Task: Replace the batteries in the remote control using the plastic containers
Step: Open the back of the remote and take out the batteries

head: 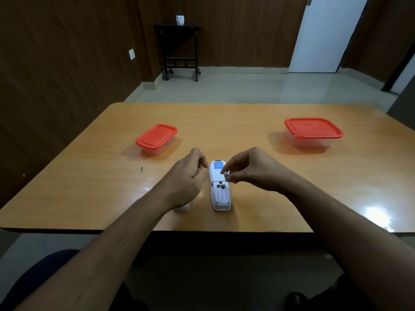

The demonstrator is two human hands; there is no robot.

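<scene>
remote control (219, 187) face down on table (89, 187), right grip (251, 169) pinching battery (226, 173), left grip (190, 173) loosely curled, lidded containers (156, 138) either side

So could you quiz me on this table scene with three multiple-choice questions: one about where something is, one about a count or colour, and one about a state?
1. Where does the remote control lie?
A. Inside a container
B. On the table between the two hands
C. On the floor

2. How many red-lidded containers are on the table?
A. One
B. Two
C. Four

3. What is the right hand doing?
A. Pinching a battery
B. Resting flat on the table
C. Lifting a lid

Answers: 1 B, it lies back up, with its battery bay uncovered, between the left hand and the right. 2 B, the left container and the right container. 3 A, the fingertips hold the battery above the remote.
</scene>
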